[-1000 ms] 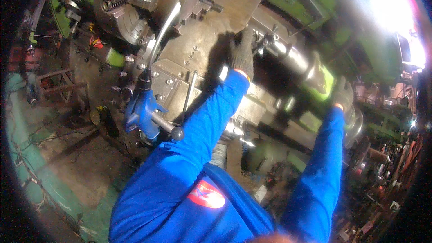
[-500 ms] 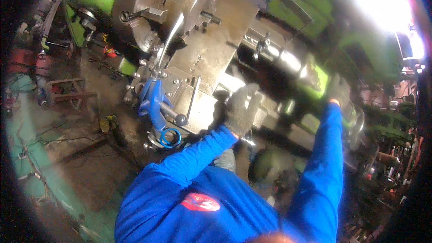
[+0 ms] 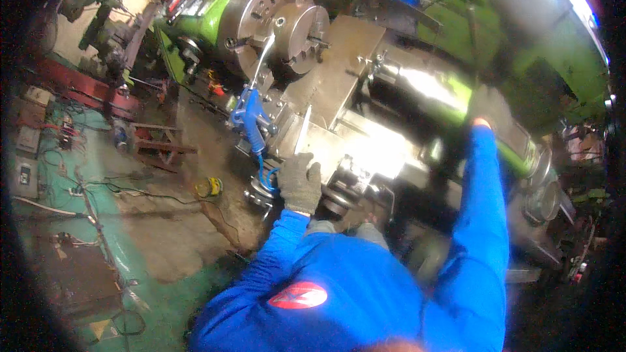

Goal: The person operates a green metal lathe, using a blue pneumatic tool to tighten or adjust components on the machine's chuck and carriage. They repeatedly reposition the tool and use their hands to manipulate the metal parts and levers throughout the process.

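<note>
Left hand (image 3: 300, 184) (gloved) near blowgun (image 3: 249, 118); right hand (image 3: 490, 109) at tailstock (image 3: 460, 96).

The right hand (image 3: 490, 109) is blurred, its fingers too smeared to tell apart and its grip on the tailstock (image 3: 458, 99) unclear. The left hand (image 3: 300, 184) hides part of the blue hose (image 3: 263, 173); whether it grasps anything cannot be told. Glare washes out part of the carriage (image 3: 385, 148). The lower edge cuts off the shirt (image 3: 372, 287).

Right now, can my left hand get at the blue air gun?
Probably yes: your left hand is near the blue air gun, lower and to its right in view; it looks mostly uncovered, though a ball-ended lever stands beside it.
</note>
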Tool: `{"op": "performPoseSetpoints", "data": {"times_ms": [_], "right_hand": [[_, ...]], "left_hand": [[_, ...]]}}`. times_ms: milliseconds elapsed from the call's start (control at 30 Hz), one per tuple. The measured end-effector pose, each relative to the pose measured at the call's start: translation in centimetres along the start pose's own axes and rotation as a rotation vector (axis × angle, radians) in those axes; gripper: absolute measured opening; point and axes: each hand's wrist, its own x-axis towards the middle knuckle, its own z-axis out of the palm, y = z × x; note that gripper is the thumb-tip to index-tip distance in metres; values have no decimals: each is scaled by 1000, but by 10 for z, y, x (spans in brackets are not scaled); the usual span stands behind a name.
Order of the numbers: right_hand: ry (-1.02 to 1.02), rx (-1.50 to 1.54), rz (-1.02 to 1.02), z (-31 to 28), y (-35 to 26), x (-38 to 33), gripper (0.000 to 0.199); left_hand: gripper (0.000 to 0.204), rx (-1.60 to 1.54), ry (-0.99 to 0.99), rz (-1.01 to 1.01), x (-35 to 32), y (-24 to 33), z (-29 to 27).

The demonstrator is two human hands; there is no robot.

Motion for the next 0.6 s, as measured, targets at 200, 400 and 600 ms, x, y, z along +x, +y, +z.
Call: {"op": "performPoseSetpoints", "data": {"times_ms": [200, 400, 600], "right_hand": [[105, 293, -31, -18, 17, -11, 46], [928, 634, -302, -9, 136, -84, 33], [475, 884, 399, 11, 242, -91, 52]], "left_hand": [[27, 65, 114, -33, -2, 14, -21], [30, -111, 334, -107, -21, 15, -70], [34, -187, 376, -276, -2, -35, -111]]}}
